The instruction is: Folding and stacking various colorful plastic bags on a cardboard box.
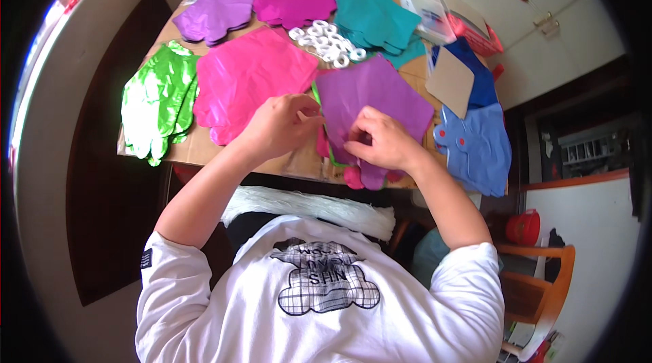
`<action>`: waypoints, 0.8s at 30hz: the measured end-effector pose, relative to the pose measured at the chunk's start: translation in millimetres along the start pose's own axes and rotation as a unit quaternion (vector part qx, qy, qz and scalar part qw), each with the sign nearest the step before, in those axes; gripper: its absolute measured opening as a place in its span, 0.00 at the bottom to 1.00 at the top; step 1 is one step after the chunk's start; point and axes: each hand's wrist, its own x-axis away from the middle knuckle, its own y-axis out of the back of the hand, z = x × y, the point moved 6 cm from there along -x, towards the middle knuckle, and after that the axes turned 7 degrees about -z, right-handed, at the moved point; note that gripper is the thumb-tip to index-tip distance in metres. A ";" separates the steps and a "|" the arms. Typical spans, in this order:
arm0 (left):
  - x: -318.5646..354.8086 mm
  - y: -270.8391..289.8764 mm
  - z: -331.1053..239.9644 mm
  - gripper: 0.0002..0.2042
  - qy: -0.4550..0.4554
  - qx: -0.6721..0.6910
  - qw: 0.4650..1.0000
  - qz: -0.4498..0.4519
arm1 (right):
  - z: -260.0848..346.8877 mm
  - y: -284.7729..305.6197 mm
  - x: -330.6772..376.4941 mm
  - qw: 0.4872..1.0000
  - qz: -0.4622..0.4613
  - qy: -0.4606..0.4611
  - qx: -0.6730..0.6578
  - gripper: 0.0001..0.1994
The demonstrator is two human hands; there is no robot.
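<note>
A flat purple foil sheet (380, 95), which looks like an uninflated balloon, lies in front of me on a stack. Green and pink edges stick out under its left side and bottom. My left hand (286, 124) is closed in a pinch at the sheet's left edge; whatever is between the fingertips is too small to make out. Over the lower left part of the same sheet, my right hand (382, 139) is curled, thumb and forefinger close together, their hold also unclear. A long bundle of white string (309, 210) lies across my lap, below the table edge.
Cardboard (272, 165) covers the table. Around the work lie stacks of pink (251, 74), shiny green (159, 101), lilac (216, 13), magenta (295, 0), teal (375, 18) and blue (475, 146) foil sheets. White rings (326, 42) are piled centrally. A wooden chair (543, 281) stands right.
</note>
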 end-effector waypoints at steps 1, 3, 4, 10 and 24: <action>-2.3 8.1 0.8 0.14 0.008 0.010 1.000 -0.009 | -1.2 0.1 -1.4 1.000 0.018 -0.013 -0.003 0.10; -7.7 27.4 -0.7 0.15 0.021 0.032 0.999 -0.023 | -5.1 0.2 -5.3 0.998 0.054 -0.044 -0.005 0.10; -14.4 40.0 7.7 0.14 0.029 0.027 0.999 -0.027 | -7.7 -0.5 -9.3 0.996 0.069 -0.062 -0.015 0.10; -99.6 121.1 77.5 0.12 0.010 -0.093 0.987 -0.133 | -17.3 27.4 -62.0 0.978 0.086 -0.137 -0.129 0.07; -237.3 112.3 179.5 0.14 0.045 -0.200 0.966 -0.157 | -89.2 23.5 -295.2 0.983 -0.087 -0.119 -0.114 0.11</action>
